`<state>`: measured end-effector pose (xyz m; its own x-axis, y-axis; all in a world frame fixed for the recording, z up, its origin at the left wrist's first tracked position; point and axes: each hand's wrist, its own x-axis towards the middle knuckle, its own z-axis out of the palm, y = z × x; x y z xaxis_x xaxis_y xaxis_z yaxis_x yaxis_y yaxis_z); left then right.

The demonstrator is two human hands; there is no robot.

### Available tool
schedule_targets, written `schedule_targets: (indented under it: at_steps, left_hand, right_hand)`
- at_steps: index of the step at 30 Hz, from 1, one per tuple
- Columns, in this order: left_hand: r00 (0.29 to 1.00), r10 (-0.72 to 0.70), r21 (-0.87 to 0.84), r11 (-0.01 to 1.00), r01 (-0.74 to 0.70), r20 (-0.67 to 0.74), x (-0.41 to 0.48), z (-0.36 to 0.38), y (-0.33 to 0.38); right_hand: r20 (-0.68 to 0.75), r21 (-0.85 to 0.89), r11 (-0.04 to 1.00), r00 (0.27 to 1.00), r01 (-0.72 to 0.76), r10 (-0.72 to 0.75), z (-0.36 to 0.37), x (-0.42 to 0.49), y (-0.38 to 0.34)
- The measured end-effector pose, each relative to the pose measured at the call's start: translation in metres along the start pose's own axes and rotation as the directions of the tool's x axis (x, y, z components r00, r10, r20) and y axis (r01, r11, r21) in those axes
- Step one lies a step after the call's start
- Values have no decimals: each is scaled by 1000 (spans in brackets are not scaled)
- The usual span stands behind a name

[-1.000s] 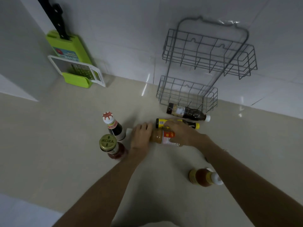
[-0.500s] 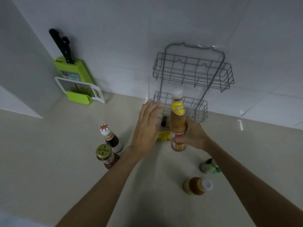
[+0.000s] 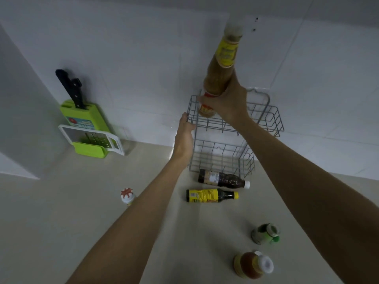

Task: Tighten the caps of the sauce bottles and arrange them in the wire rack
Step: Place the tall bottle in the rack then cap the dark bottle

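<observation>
My right hand (image 3: 230,101) grips a tall tan sauce bottle (image 3: 219,72) with a yellow neck label, upright, its base inside the top tier of the grey wire rack (image 3: 272,119) at its left end. My left hand (image 3: 184,132) rests against the rack's left corner, fingers around the wire. On the counter lie a dark bottle with a white cap (image 3: 222,179) and a dark bottle with a yellow label (image 3: 211,195). A red-and-white capped bottle (image 3: 127,195) stands at the left. An orange-brown bottle (image 3: 253,264) and a green bottle (image 3: 265,233) are at the lower right.
A green knife block (image 3: 84,117) with a black-handled knife and a white grater (image 3: 90,138) leans against the tiled wall at the back left. The rack's lower tier (image 3: 221,158) holds nothing. A white wall panel juts out on the far left.
My right hand has lifted the tan bottle from the counter up into the rack's top tier. My left hand left the bottle and moved to the rack's left corner.
</observation>
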<state>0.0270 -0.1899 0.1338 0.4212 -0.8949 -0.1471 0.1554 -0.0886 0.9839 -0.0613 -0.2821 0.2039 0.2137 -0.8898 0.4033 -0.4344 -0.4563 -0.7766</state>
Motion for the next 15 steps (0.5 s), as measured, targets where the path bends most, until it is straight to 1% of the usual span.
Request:
schedule_targets:
  at_steps: [3, 6, 8, 10, 12, 15]
  left_hand:
    - [999, 32, -87, 996, -29, 38, 6, -3, -11]
    - [999, 15, -196, 981, -8, 35, 7, -3, -14]
    - [998, 32, -233, 972, -19, 52, 6, -1, -14]
    - [996, 60, -250, 967, -43, 61, 8, -1, -15]
    - [996, 59, -264, 964, -41, 60, 10, -1, -18]
    - [993, 96, -208, 975, -81, 66, 10, -2, -19]
  right_hand:
    - [57, -45, 999, 998, -1, 4, 19, -1, 10]
    - [72, -38, 999, 997, -7, 10, 29, -9, 14]
    - [73, -42, 999, 997, 5, -2, 33, -12, 13]
    - [84, -56, 998, 996, 13, -8, 35, -12, 12]
    - [98, -62, 998, 995, 7, -1, 37, -13, 13]
    - [126, -138, 990, 991, -22, 39, 39, -13, 12]
